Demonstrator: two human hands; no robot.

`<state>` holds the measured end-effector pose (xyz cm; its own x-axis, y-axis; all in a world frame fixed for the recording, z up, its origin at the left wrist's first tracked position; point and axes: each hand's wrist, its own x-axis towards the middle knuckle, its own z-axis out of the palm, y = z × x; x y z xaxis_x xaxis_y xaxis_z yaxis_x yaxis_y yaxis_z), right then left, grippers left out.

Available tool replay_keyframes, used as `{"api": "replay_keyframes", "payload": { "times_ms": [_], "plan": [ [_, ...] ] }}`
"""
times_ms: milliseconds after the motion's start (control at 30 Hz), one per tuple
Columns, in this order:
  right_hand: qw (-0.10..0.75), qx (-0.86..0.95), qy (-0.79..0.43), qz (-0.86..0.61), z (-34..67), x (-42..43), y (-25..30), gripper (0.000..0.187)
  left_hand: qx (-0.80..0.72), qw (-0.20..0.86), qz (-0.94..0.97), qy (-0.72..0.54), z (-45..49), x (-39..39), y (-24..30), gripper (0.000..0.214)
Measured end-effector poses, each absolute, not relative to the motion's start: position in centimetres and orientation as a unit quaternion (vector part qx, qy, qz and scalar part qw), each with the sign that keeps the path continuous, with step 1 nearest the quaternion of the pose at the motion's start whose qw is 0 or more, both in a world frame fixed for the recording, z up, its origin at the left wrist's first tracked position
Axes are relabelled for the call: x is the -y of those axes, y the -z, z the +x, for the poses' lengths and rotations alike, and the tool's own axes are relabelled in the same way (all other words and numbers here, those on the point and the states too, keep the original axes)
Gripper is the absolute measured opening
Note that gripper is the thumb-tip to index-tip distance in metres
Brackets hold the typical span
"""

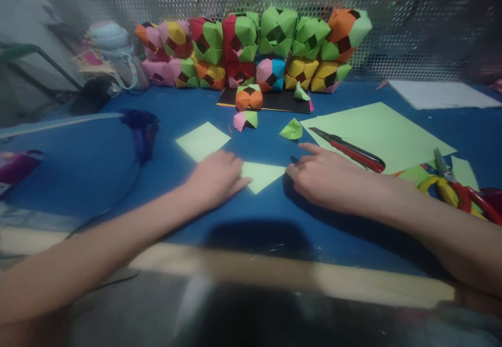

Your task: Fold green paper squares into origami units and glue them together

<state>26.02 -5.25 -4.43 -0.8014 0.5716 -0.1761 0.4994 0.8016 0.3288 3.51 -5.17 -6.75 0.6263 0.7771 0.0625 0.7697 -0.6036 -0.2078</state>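
Note:
A light green sheet folded into a triangle [262, 176] lies on the blue tabletop, its point towards me. My left hand [217, 177] covers its left corner, thumb resting on the paper and fingers bent down beside it. At the right corner, the thumb and forefinger of my right hand [323, 174] press together, while its little finger sticks out. The underside of both grips is hidden. Just beyond my left hand lies a light green square [203, 140]. A small folded green piece [292, 129] sits beyond my right hand, near a red and black utility knife [349, 148].
Colourful folded-paper balls [278, 31] stand in two rows along the perforated metal panel. A large green sheet [384, 127] lies under the knife, with scissors [451, 190] by my right forearm. A dark blue glue gun [143, 132] and a bottle [117, 49] stand left.

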Motion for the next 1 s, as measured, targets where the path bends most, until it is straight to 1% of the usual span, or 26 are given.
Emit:
{"api": "replay_keyframes", "payload": {
  "times_ms": [100,200,300,333,400,433,500,567,633,700,833,900,1000],
  "plan": [
    [0.132,-0.94,-0.134,0.286,25.9,5.0,4.2,0.017,0.447,0.075,-0.891,0.006,3.4,4.9,6.6,0.042],
    [0.104,-0.937,-0.125,0.31,25.8,4.5,4.2,0.019,0.446,0.027,-0.894,0.04,3.1,4.7,6.6,0.042],
    [0.077,-0.925,-0.107,0.357,25.7,4.1,4.4,0.018,0.433,-0.009,-0.899,0.062,2.8,4.4,6.7,0.051],
    [0.067,-0.92,-0.104,0.372,25.7,3.9,4.4,0.018,0.43,-0.016,-0.9,0.066,2.8,4.3,6.8,0.051],
    [0.042,-0.912,-0.093,0.397,25.6,3.6,4.6,0.019,0.43,-0.028,-0.9,0.072,2.8,4.1,7.0,0.039],
    [0.026,-0.91,-0.084,0.406,25.6,3.5,4.7,0.021,0.433,-0.032,-0.897,0.076,2.8,4.0,7.2,0.033],
    [-0.025,-0.904,-0.054,0.423,25.5,3.3,5.0,0.026,0.443,-0.035,-0.891,0.09,2.9,3.8,7.5,0.029],
    [-0.11,-0.889,-0.013,0.443,25.4,3.2,5.4,0.031,0.454,-0.044,-0.882,0.12,2.9,3.7,7.7,0.026],
    [-0.212,-0.861,0.045,0.461,25.2,3.1,5.8,0.04,0.47,-0.052,-0.866,0.163,3.0,3.7,7.6,0.019],
    [-0.294,-0.821,0.126,0.473,25.0,3.1,6.3,0.049,0.487,-0.056,-0.847,0.205,3.1,3.8,7.4,0.015],
    [-0.392,-0.705,0.316,0.5,24.4,2.9,7.0,0.062,0.502,-0.084,-0.822,0.256,3.4,4.2,6.9,0.019],
    [-0.418,-0.625,0.426,0.503,24.1,2.8,7.1,0.058,0.502,-0.102,-0.816,0.267,3.5,4.4,6.8,0.019],
    [-0.425,-0.54,0.559,0.464,23.6,2.6,7.1,0.045,0.5,-0.123,-0.814,0.268,3.8,4.7,6.8,0.018]
  ]
}}
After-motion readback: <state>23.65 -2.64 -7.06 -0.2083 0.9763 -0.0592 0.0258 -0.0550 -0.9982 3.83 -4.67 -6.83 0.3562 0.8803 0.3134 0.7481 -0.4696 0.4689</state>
